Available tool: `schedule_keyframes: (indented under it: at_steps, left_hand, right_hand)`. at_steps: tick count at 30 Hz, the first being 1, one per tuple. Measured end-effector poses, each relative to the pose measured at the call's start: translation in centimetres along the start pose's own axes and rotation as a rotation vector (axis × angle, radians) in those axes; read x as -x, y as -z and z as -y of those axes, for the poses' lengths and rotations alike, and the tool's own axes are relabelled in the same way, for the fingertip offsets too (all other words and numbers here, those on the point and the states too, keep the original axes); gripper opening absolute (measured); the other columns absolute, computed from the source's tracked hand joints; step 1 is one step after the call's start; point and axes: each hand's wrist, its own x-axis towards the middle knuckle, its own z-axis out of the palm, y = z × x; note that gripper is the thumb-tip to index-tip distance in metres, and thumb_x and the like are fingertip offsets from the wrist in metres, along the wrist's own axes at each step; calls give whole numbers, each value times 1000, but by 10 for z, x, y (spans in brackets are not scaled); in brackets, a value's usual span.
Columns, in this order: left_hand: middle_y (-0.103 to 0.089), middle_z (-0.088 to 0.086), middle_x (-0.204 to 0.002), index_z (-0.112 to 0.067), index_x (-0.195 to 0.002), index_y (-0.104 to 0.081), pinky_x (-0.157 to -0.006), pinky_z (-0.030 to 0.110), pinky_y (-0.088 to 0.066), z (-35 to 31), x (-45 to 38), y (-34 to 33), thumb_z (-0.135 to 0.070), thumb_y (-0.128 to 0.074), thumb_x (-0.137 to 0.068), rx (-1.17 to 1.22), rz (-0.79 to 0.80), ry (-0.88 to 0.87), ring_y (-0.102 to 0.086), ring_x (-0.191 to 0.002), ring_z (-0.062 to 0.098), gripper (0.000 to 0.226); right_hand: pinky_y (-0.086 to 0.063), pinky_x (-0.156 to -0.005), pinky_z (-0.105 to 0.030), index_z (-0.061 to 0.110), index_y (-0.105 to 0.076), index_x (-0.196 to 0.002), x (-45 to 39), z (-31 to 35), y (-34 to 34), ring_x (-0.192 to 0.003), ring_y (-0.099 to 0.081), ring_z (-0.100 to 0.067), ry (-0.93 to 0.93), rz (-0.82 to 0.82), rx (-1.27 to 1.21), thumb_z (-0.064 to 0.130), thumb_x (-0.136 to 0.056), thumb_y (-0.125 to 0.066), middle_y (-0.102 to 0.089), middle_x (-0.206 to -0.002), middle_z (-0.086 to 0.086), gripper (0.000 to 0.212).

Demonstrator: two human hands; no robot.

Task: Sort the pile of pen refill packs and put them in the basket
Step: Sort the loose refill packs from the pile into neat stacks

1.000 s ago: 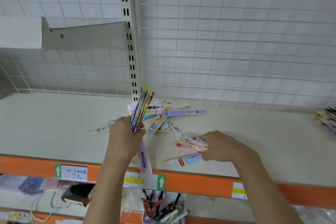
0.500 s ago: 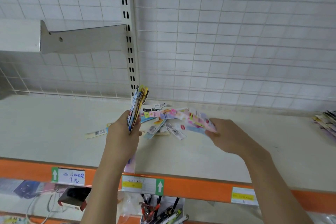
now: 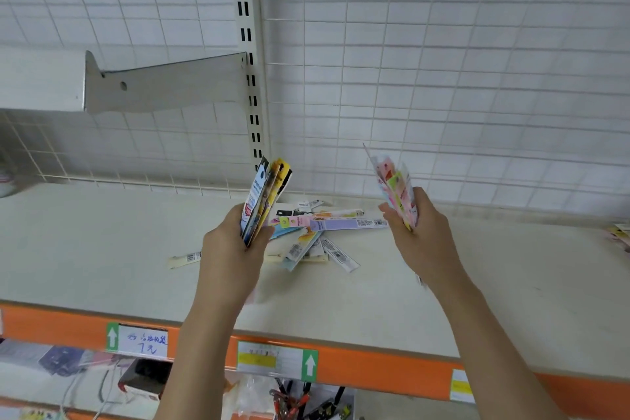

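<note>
A loose pile of pen refill packs (image 3: 320,232) lies on the cream shelf (image 3: 102,249) between my hands. My left hand (image 3: 231,256) grips an upright bundle of yellow, blue and white packs (image 3: 266,194) above the pile's left side. Over to the right, my right hand (image 3: 422,235) holds a few pink and pastel packs (image 3: 395,187), raised and tilted upward. One pale pack (image 3: 185,258) lies apart to the left. No basket is in view.
A white wire grid (image 3: 443,78) backs the shelf, with a slotted upright (image 3: 247,44) and a metal bracket (image 3: 163,85) at upper left. More packs (image 3: 618,232) lie at the far right. The orange shelf edge (image 3: 375,368) carries price labels; pens and goods sit below.
My right hand picked pink packs off the shelf front, then lifted them up and to the right until they stand upright. My left hand kept its bundle, rising slightly.
</note>
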Motion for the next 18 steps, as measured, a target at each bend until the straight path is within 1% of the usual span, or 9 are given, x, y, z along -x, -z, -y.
schedule_keyframes:
  at_steps: [2, 3, 4, 6, 9, 11, 13, 15, 18]
  left_hand:
    - [-53, -4, -64, -10, -86, -55, -52, 17, -36, 2, -2, 0, -13, -60, -87, 30, -24, 9, -50, -59, 14, 6]
    - [-52, -3, -61, -12, -80, -51, -51, 18, -36, 2, -3, -1, -13, -60, -87, 55, -36, 17, -49, -58, 14, 11]
    - [-53, -1, -60, -13, -77, -48, -51, 19, -37, 4, -4, -2, -14, -59, -88, 78, -39, 22, -49, -58, 15, 15]
    - [-55, 1, -61, -14, -78, -48, -52, 17, -38, 6, -6, -6, -14, -58, -88, 111, -38, 44, -50, -59, 14, 14]
    - [-56, 4, -64, -14, -80, -50, -53, 26, -41, 15, -6, -14, -14, -59, -87, 138, -30, 88, -52, -58, 20, 11]
    - [-57, 8, -62, -18, -77, -47, -52, 34, -43, 21, -5, -19, -15, -58, -87, 150, -20, 117, -53, -57, 29, 16]
    - [-58, 8, -64, -21, -74, -46, -52, 31, -41, 26, -5, -23, -16, -58, -87, 157, -24, 142, -53, -60, 27, 19]
    - [-60, 7, -69, -18, -76, -49, -52, 27, -40, 29, -6, -26, -18, -58, -88, 162, -27, 162, -54, -64, 25, 15]
    - [-65, 6, -77, -13, -84, -52, -52, 26, -41, 31, -10, -30, -18, -57, -88, 160, -22, 180, -57, -69, 25, 8]
  right_hand:
    - [-39, -53, -14, 18, -50, -93, -2, 1, -3, -62, -53, -9, -18, -33, -114, 20, -88, -64, -58, -72, 5, 15]
    - [-41, -56, -12, 21, -50, -95, -3, 1, -4, -65, -55, -3, -31, -40, -166, 18, -87, -65, -59, -76, 10, 17]
    - [-43, -58, -11, 26, -50, -94, -4, 1, -6, -67, -57, 0, -47, -40, -204, 17, -86, -66, -59, -77, 12, 21]
    - [-47, -63, -20, 35, -49, -88, -5, -1, -11, -68, -59, -6, -93, -46, -256, 16, -83, -69, -60, -76, 11, 28]
    - [-48, -67, -29, 33, -52, -82, -4, -10, -20, -68, -57, -18, -191, -69, -274, 16, -80, -72, -60, -73, 5, 26]
    - [-47, -67, -30, 28, -55, -82, -3, -17, -24, -66, -54, -18, -251, -55, -267, 15, -79, -71, -59, -72, 1, 21]
    - [-46, -63, -27, 13, -58, -87, -4, -24, -25, -64, -52, -19, -289, -48, -233, 15, -80, -71, -58, -73, -5, 15]
    - [-44, -57, -22, 1, -58, -90, -7, -29, -24, -61, -51, -19, -313, -33, -190, 16, -81, -70, -57, -73, -9, 21]
    - [-38, -53, -24, -6, -55, -82, -13, -36, -21, -55, -45, -19, -349, -5, -137, 19, -82, -68, -51, -65, -7, 28]
